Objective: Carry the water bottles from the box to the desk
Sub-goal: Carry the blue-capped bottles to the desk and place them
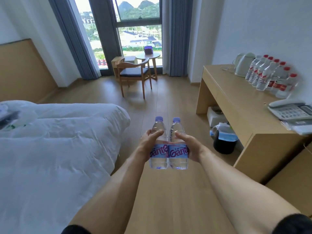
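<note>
step: mid-carry, desk (236,98) ahead right.
hands: left hand (147,142) and right hand (190,146) each wrap a bottle (158,149).
next: turn right, stand them on bare top.

1. Desk (236,98): light wood, set against the right wall. On its top stand a white electric kettle (243,65), a cluster of red-capped water bottles (271,76) just beside the kettle, a corded telephone (290,110) and papers (300,126) at the near end.
2. Floor (168,191): wood planks. On it stand a wooden chair (133,73), a round side table (149,59) and a dark waste bin (223,141) under the desk.
3. Bed (59,149): white duvet on top.
</note>
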A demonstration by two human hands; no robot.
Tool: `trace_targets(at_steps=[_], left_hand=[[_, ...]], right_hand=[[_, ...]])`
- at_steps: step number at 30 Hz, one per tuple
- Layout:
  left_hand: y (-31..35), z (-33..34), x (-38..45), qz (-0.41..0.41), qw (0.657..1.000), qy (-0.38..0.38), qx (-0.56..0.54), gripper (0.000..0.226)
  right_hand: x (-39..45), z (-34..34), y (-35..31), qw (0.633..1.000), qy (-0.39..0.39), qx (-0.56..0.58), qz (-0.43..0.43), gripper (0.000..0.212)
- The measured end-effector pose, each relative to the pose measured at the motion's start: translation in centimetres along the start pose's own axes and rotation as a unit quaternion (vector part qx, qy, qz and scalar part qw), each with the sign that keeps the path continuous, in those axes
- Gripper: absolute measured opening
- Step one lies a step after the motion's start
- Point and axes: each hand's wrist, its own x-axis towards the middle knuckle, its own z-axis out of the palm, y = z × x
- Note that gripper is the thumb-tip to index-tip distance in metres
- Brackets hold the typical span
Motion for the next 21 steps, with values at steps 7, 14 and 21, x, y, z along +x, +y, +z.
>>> trace_targets(at_steps=[7, 14, 21], left_hand=[[3.7, 0.6, 10.1, 0.003, 1.000, 0.022, -0.001, 0.050], [6.4, 2.0, 21.0, -0.008, 1.000, -0.009, 0.006, 0.052], [10.1, 4.4, 34.7, -0.011, 0.998, -0.066, 0.009, 0.051]], right_hand=[[9.6, -2.8, -5.3, 1.000, -0.018, -0.005, 0.001, 0.034], [18.3, -6.2, -9.5, 1.000, 0.018, -0.007, -0.008, 0.053], [28.2, -10.6, -15.3, 0.996, 0.085, 0.006, -0.025, 0.049]])
